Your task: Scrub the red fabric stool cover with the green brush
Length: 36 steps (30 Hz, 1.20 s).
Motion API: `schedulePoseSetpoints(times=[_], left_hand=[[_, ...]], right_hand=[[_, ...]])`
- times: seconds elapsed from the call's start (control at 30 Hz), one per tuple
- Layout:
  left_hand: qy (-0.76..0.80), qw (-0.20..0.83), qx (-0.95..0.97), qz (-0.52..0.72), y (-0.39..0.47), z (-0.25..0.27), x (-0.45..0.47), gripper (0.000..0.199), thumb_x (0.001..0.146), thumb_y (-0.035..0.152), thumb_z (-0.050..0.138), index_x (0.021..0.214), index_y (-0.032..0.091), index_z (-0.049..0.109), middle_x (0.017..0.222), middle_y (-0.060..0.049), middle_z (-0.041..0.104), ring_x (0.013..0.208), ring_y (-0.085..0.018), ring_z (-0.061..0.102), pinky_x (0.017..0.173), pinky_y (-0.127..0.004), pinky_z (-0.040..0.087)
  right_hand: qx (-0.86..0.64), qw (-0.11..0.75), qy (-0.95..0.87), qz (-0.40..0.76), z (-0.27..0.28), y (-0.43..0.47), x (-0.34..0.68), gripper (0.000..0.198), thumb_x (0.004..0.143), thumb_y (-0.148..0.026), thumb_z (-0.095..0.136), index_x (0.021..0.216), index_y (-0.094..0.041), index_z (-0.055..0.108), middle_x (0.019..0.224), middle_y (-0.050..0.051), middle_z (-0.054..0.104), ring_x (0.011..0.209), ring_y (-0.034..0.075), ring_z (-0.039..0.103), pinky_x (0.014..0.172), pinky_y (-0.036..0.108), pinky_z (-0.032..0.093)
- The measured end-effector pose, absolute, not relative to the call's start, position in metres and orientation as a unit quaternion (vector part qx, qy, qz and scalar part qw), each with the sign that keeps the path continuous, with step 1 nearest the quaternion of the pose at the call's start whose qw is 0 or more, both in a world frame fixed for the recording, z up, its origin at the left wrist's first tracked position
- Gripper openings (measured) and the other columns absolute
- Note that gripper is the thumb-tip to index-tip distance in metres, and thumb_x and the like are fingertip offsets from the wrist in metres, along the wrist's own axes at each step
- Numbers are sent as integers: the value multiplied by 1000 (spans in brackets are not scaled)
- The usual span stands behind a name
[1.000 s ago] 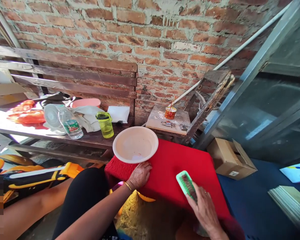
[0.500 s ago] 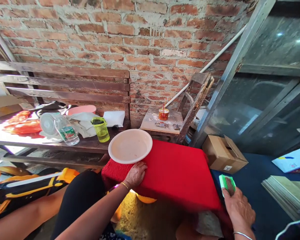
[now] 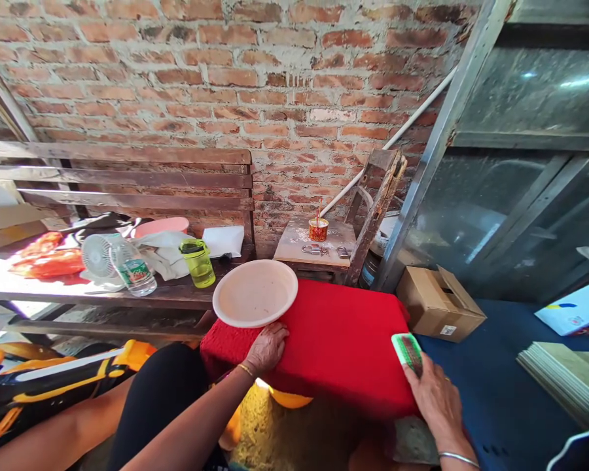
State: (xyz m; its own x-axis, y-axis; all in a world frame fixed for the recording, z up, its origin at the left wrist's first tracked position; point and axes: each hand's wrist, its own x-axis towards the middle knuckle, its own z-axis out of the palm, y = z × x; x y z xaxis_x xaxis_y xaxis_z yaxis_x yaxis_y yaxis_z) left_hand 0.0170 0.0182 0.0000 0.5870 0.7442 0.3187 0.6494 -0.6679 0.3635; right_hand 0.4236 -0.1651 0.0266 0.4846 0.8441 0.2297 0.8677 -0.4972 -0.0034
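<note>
A red cloth (image 3: 343, 340) covers the low table in front of me. On it, near the front left edge, rests my left hand (image 3: 267, 348), palm down, its fingers lying on the cloth just below a pale shallow basin (image 3: 256, 292). The basin sits at the table's back left corner with a few dark specks inside. My right hand (image 3: 436, 396) is closed round a small brush (image 3: 408, 352), green and white at the edges with a brown middle. It holds the brush over the right edge of the red cloth.
Left stands a wooden bench (image 3: 177, 157) with a green drink bottle (image 3: 199, 263), a clear water bottle (image 3: 136, 271) and a small fan (image 3: 98, 255). A chair holds a red tin (image 3: 318, 229) and padlocks (image 3: 315, 249). Right lie a cardboard box (image 3: 439, 304) and stacked boards (image 3: 559, 383).
My right hand has moved left with the brush, from over the dark blue surface to the edge of the red cloth. My left hand stays in place. The view has shifted slightly.
</note>
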Motion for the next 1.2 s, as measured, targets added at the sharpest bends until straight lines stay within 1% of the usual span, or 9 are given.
schedulePoseSetpoints(times=[0.17,0.33,0.43,0.53,0.67,0.8,0.93,1.1,1.2], left_hand=[[395,117,882,230,18,1,18,37,83,2,52,108,20,72,124,-10,68,121,-26,61,113,-45,48],[393,111,884,227,19,2,16,36,83,2,52,107,19,72,123,-10,69,121,-26,62,112,-45,49],[393,107,884,230,18,3,16,36,83,2,52,108,20,71,123,-10,69,120,-26,62,112,-45,49],[396,111,882,231,18,3,16,37,82,3,52,108,20,72,123,-10,69,121,-26,63,112,-46,49],[404,116,879,226,18,3,16,37,82,3,52,109,20,72,125,-10,69,122,-25,63,113,-47,48],[400,113,879,234,19,2,16,36,82,3,52,107,21,72,123,-10,69,120,-25,63,113,-46,49],[395,116,881,231,19,3,16,36,83,4,51,108,20,72,122,-10,69,119,-25,63,112,-46,48],[396,108,885,221,19,3,16,37,83,3,51,109,20,71,124,-10,68,121,-25,62,113,-46,48],[395,102,886,220,19,2,15,37,83,2,51,109,19,71,124,-10,68,121,-25,62,113,-45,48]], right_hand=[[-911,119,-389,-72,34,-169,454,66,100,-57,24,134,-9,55,107,22,71,94,36,71,81,48,56],[-762,242,-599,-53,7,-153,389,53,97,-49,40,135,-15,57,120,19,72,109,32,70,93,47,56],[-663,224,-711,-73,-10,-151,338,49,98,-47,48,139,-22,58,125,15,72,114,32,69,98,49,55],[-637,183,-741,-112,-13,-151,318,49,97,-45,53,142,-26,57,127,14,72,116,32,69,100,50,54],[-738,110,-655,-121,10,-153,357,46,101,-42,46,138,-17,59,117,18,73,104,32,71,90,46,55],[-882,46,-456,-109,36,-163,422,52,105,-44,33,133,-8,57,103,21,71,89,32,71,76,42,52],[-899,70,-415,-119,39,-167,437,57,105,-49,29,134,-7,53,103,20,70,90,32,70,77,42,51],[-757,145,-627,-111,11,-152,375,49,102,-47,42,137,-14,55,113,17,71,103,31,69,91,44,51],[-690,144,-700,-117,0,-145,345,47,100,-43,49,141,-22,54,123,15,70,112,31,67,101,48,48]])
